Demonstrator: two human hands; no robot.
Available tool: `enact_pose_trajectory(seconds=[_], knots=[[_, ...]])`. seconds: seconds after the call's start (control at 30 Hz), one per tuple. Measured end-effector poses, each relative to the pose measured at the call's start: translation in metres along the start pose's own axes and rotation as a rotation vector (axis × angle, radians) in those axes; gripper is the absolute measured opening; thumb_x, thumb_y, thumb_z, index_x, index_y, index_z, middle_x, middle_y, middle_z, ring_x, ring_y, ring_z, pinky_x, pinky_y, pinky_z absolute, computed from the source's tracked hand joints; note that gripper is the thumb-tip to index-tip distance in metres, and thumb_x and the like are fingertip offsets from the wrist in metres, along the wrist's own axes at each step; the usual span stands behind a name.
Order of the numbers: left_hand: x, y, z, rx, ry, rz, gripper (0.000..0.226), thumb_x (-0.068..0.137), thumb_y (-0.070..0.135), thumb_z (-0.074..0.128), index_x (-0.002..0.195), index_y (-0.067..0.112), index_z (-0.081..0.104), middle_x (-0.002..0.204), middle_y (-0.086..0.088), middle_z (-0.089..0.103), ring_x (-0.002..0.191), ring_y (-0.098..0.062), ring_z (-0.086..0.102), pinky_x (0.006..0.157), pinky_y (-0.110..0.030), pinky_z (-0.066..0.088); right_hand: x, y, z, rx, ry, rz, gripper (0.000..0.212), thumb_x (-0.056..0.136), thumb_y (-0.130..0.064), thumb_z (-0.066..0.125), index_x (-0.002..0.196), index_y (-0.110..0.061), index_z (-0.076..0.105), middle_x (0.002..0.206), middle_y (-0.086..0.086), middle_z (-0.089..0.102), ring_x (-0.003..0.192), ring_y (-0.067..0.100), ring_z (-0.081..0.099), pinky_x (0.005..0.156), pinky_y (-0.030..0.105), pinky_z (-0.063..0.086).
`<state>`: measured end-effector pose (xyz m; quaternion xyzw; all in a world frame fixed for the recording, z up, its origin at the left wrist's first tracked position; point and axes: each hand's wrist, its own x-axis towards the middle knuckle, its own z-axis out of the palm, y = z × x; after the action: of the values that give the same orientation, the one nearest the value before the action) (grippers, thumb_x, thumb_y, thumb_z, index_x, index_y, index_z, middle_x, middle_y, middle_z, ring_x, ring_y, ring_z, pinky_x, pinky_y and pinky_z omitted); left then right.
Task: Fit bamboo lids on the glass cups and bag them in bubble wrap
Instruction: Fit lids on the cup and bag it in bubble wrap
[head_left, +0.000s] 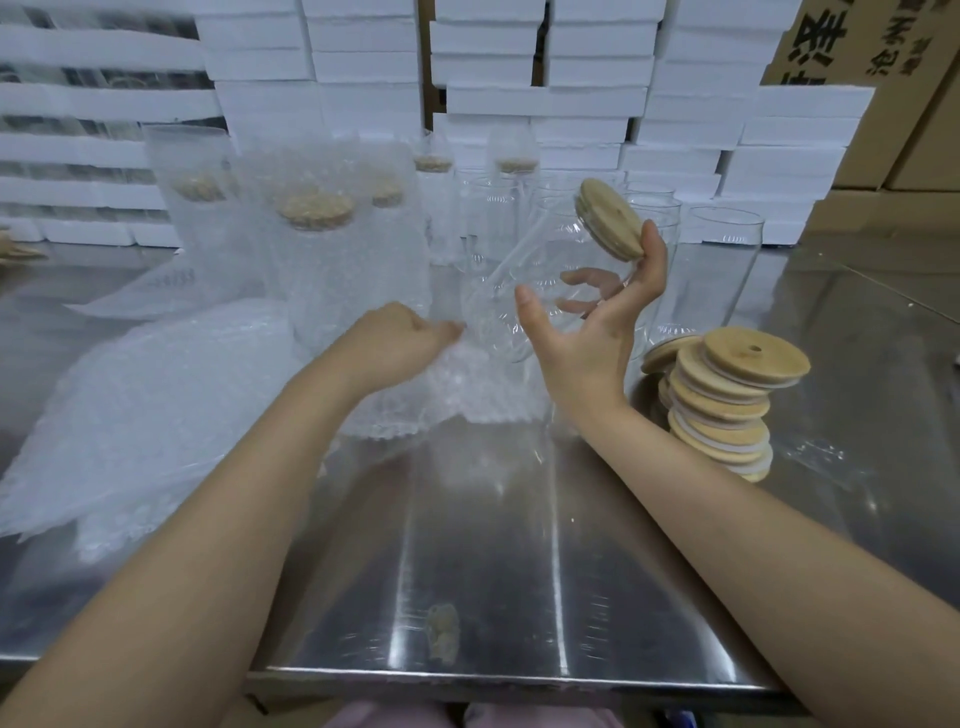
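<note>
Right hand (587, 332) grasps lidded cup (524, 260); lid (610, 218) at 1 o'clock, base toward 7, where left hand (400, 332) pinches bag (467, 384) open.

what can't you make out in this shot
All head view:
- Print on the cardboard box: cut off by the top edge.
- Bagged cups at the back: blurred by their bubble wrap.
- Left hand: fingertips buried in the bubble wrap bag.
- Glass cup base in the right hand: clear against the bag.
</note>
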<state>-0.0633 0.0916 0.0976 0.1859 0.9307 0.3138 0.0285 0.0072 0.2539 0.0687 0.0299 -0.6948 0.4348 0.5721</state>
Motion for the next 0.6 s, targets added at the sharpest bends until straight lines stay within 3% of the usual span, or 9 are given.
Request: enact_pose_trajectory(seconds=[0.1, 0.2, 0.27, 0.37, 0.47, 0.6], knots=[[-0.009, 0.002, 0.002, 0.254, -0.299, 0.012, 0.06, 0.075, 0.077, 0.053, 0.089, 0.018, 0.055, 0.088, 0.007, 0.056, 0.075, -0.009, 0.051, 0.06, -0.025, 0.034, -0.001, 0.001, -0.001, -0.009, -0.017, -0.003, 0.085, 0.072, -0.039, 0.073, 0.135, -0.035, 0.014, 0.132, -0.044, 0.016, 0.096, 0.017, 0.058, 0.076, 0.043, 0.056], [-0.011, 0.001, 0.001, 0.329, -0.374, 0.061, 0.033, 0.082, 0.043, 0.064, 0.102, 0.019, 0.056, 0.101, 0.003, 0.061, 0.075, -0.006, 0.052, 0.063, -0.024, 0.039, -0.001, 0.0, 0.0, 0.006, -0.019, 0.014, 0.087, 0.072, -0.04, 0.071, 0.136, -0.029, 0.014, 0.132, -0.042, 0.018, 0.097, 0.019, 0.059, 0.077, 0.043, 0.056], [-0.013, 0.001, 0.0, 0.31, -0.299, 0.087, 0.027, 0.082, 0.033, 0.064, 0.1, 0.013, 0.06, 0.096, 0.002, 0.062, 0.074, -0.01, 0.053, 0.064, -0.025, 0.041, -0.001, -0.003, 0.0, 0.034, -0.005, 0.003, 0.089, 0.071, -0.038, 0.072, 0.138, -0.022, 0.013, 0.134, -0.036, 0.022, 0.096, 0.022, 0.059, 0.076, 0.046, 0.056], [-0.013, 0.004, -0.003, 0.227, -0.069, 0.097, 0.025, 0.086, 0.02, 0.057, 0.087, -0.004, 0.066, 0.087, -0.017, 0.065, 0.072, -0.023, 0.052, 0.064, -0.029, 0.041, -0.002, -0.007, 0.002, 0.123, 0.062, -0.024, 0.089, 0.073, -0.028, 0.072, 0.137, -0.017, 0.011, 0.13, -0.047, 0.025, 0.092, 0.029, 0.061, 0.073, 0.047, 0.057], [-0.014, 0.006, -0.004, 0.14, 0.048, 0.09, 0.026, 0.088, 0.016, 0.054, 0.065, 0.003, 0.058, 0.072, -0.017, 0.062, 0.062, -0.023, 0.051, 0.057, -0.027, 0.037, 0.0, -0.01, 0.004, 0.24, 0.138, 0.009, 0.089, 0.074, -0.026, 0.072, 0.137, -0.023, 0.009, 0.139, -0.02, 0.019, 0.096, 0.029, 0.061, 0.076, 0.046, 0.057], [-0.014, 0.008, -0.002, 0.03, 0.066, 0.094, 0.039, 0.092, 0.023, 0.056, 0.056, 0.009, 0.051, 0.056, -0.006, 0.053, 0.048, -0.014, 0.041, 0.046, -0.022, 0.03, 0.0, -0.015, 0.009, 0.349, 0.174, 0.067, 0.089, 0.074, -0.027, 0.071, 0.137, -0.024, 0.008, 0.148, 0.008, 0.022, 0.097, 0.033, 0.062, 0.073, 0.026, 0.052]])
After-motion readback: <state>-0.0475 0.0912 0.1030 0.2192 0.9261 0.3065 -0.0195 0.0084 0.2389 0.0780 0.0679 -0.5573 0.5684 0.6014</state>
